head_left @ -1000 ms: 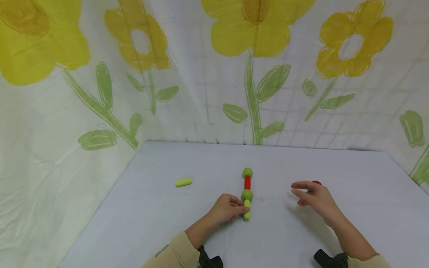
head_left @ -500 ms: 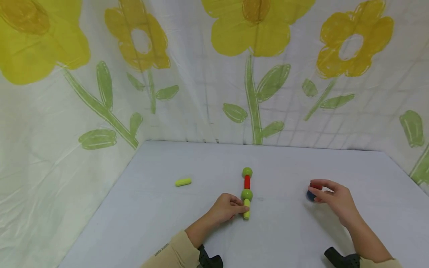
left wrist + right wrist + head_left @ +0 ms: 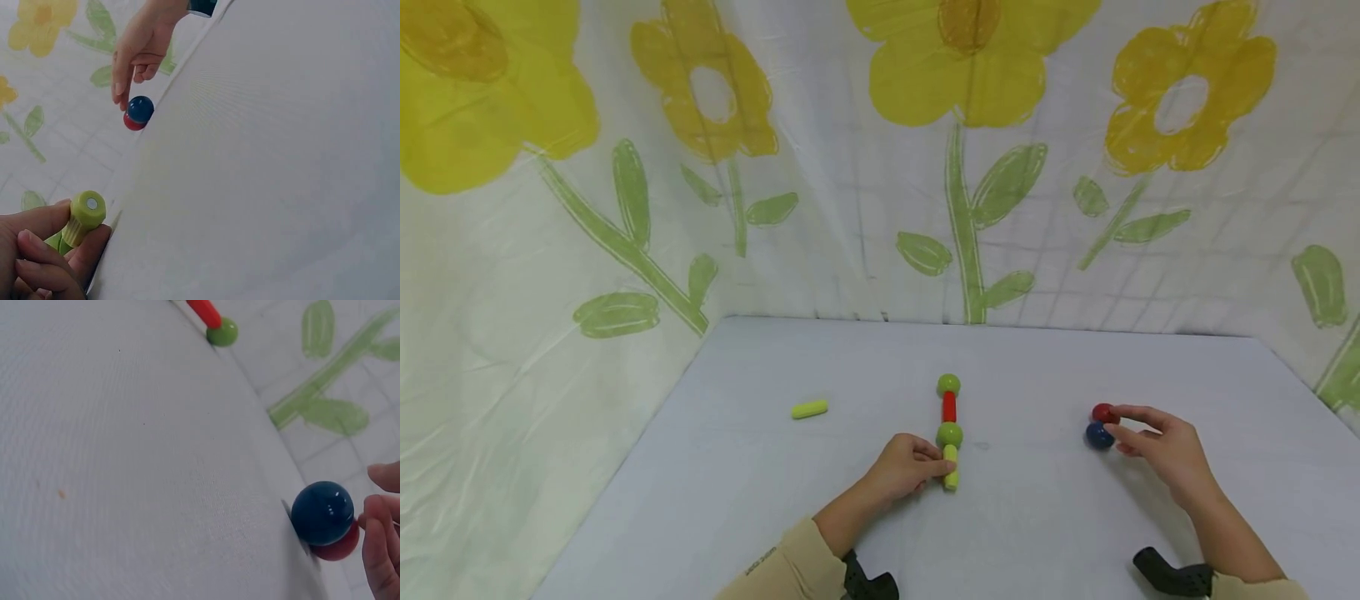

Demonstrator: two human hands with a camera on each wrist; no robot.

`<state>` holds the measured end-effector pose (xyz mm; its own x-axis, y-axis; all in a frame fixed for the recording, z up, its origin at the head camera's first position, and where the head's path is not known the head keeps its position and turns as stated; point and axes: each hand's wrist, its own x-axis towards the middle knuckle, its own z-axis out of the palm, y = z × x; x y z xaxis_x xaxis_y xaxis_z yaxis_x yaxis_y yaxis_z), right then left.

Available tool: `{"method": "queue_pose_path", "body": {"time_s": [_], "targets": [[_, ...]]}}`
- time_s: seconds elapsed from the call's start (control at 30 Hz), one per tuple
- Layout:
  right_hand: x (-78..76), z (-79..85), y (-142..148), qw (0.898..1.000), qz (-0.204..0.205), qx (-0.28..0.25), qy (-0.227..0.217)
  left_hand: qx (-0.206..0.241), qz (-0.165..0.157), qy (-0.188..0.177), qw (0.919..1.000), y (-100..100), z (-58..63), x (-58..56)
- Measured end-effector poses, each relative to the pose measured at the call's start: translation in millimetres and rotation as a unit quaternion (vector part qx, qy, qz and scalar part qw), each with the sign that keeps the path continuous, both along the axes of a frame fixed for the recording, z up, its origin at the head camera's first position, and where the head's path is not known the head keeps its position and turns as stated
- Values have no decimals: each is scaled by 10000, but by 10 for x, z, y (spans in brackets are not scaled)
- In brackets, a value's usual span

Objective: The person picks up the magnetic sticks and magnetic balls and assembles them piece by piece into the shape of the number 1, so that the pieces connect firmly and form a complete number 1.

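Note:
My left hand [image 3: 904, 473] pinches a ribbed yellow-green rod [image 3: 951, 477] between thumb and fingers. A small silvery disc marks the rod's free end in the left wrist view. Beyond it, in one straight line, lie a green ball [image 3: 950, 434], a red rod [image 3: 950, 407] and another green ball [image 3: 948, 383]. On the right, my right hand [image 3: 1167, 450] is beside a blue ball [image 3: 1100, 436] and a red ball [image 3: 1103, 413], its fingers loosely bent and apart, the fingertips right at the balls. The blue ball [image 3: 322, 513] partly hides the red ball [image 3: 340, 545] in the right wrist view.
A loose yellow-green rod [image 3: 809, 409] lies left of the line on the white table [image 3: 715, 500]. A curtain with printed flowers [image 3: 820, 250] hangs behind the table's far edge. Black wrist devices [image 3: 1172, 573] are worn at the sleeves.
My right hand has moved rightward past the two balls, so both now show to the left of its fingertips. The left hand keeps its pinch on the rod, with the line nearly unmoved.

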<state>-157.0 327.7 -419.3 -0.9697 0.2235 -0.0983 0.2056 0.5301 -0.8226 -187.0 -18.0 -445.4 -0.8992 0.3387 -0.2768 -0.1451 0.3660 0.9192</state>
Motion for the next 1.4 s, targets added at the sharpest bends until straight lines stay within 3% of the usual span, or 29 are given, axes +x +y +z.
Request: {"method": "queue_pose_path", "body": {"time_s": [0.77, 1.07, 1.4], "targets": [[5, -59, -33, 9998, 196, -14, -36, 121, 8, 44, 9999, -12, -43, -25], [40, -89, -8, 9970, 524, 569, -55, 186, -22, 51, 9998, -11, -31, -13], [38, -133, -14, 9953, 707, 659, -96, 92, -14, 38, 9999, -11, -27, -17]]}}
